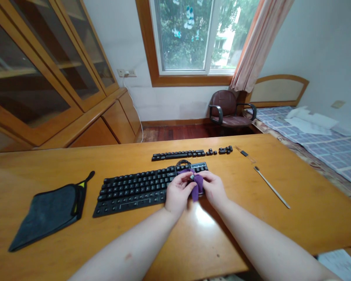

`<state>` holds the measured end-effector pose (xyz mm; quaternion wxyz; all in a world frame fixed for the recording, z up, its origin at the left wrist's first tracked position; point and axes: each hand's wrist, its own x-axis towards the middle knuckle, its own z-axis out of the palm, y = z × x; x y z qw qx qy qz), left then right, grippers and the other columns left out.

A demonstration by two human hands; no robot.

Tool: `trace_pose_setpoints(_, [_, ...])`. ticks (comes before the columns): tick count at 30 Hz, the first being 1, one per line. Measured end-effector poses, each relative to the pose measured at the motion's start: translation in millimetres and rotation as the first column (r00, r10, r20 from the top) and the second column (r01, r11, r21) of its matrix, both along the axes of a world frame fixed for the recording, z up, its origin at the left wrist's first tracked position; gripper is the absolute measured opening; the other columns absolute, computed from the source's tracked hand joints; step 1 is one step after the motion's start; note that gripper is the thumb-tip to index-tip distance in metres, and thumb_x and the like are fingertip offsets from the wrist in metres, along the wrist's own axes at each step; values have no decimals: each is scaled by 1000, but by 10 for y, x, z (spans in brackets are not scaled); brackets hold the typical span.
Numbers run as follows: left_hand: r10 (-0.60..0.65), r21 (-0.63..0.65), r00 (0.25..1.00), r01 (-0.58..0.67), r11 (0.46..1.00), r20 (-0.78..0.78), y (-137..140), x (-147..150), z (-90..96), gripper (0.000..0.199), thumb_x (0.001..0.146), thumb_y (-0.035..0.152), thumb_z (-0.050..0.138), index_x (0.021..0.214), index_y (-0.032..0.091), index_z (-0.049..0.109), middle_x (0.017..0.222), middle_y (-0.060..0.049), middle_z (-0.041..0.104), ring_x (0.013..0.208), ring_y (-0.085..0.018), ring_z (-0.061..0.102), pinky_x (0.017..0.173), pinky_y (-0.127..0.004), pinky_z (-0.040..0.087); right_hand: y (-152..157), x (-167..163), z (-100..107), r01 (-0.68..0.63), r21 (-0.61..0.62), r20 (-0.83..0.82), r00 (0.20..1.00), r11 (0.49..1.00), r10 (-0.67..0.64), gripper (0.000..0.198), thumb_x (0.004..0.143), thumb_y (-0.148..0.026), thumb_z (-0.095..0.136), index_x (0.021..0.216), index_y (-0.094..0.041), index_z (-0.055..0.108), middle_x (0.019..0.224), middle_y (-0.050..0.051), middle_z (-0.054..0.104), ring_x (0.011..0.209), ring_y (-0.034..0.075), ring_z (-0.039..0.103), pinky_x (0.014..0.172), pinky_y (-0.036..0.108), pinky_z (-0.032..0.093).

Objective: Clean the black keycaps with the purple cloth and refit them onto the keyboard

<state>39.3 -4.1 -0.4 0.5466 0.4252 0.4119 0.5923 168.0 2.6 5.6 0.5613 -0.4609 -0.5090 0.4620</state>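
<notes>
Over the right end of a black keyboard (134,185), my left hand (178,191) and my right hand (213,189) both pinch a purple cloth (196,186). A small pale greenish bit (192,177) shows between the fingertips; I cannot make out what it is. The keyboard lies at a slant, and its front row has bare sockets without keycaps. Its right end is partly hidden by the cloth and hands. Behind it, a row of loose black keycaps (178,155) lies on the table, with more small keycaps (225,150) to the right.
A thin brush (272,187) and a wire keycap puller (244,153) lie on the table (128,249) to the right. A folded dark grey cloth (52,210) lies at the left. Beyond stand a chair (226,107), a bed (312,132) and a glass-door cabinet (55,58).
</notes>
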Motion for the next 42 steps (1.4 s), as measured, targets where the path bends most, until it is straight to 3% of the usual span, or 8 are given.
trace_pose_setpoints(10, [43, 63, 996, -39, 997, -79, 36, -19, -65, 33, 67, 14, 67, 100, 16, 63, 101, -9, 68, 98, -20, 64, 93, -37, 48, 24, -30, -79, -32, -183, -245, 969, 983, -14, 24, 63, -32, 72, 83, -18, 69, 81, 4, 70, 70, 17, 62, 68, 29, 50])
trace_pose_setpoints(17, [102, 233, 919, -11, 972, -381, -34, -88, -132, 36, 70, 8, 60, 102, 23, 66, 105, -5, 67, 96, -20, 64, 93, -37, 49, -31, -75, 37, -72, -282, -192, 981, 957, 17, 25, 52, -28, 77, 71, -16, 67, 60, 1, 66, 52, 14, 58, 50, 25, 47])
trace_pose_setpoints(22, [112, 240, 883, 1, 971, -456, -34, -107, -111, 32, 73, 14, 61, 104, 24, 64, 103, -3, 68, 94, -18, 65, 93, -36, 49, 0, -28, -20, -94, -250, -157, 986, 964, 55, 20, 61, -33, 72, 69, -15, 69, 58, 1, 65, 49, 12, 55, 49, 23, 44])
trace_pose_setpoints(35, [99, 217, 903, -7, 976, -418, -4, -89, -126, 36, 72, 9, 58, 105, 22, 63, 105, -3, 68, 96, -17, 65, 93, -34, 49, -30, -81, 25, -70, -233, -116, 992, 970, 44, 21, 58, -31, 74, 68, -16, 62, 57, -2, 61, 49, 11, 52, 49, 23, 43])
trace_pose_setpoints(42, [43, 140, 965, -7, 990, -257, 6, -39, -114, 30, 72, 12, 62, 101, 18, 63, 100, -6, 68, 96, -18, 64, 91, -34, 50, 3, -54, -29, -19, -209, -131, 991, 978, -9, 22, 65, -37, 68, 68, -15, 65, 60, 0, 62, 53, 12, 52, 53, 24, 41])
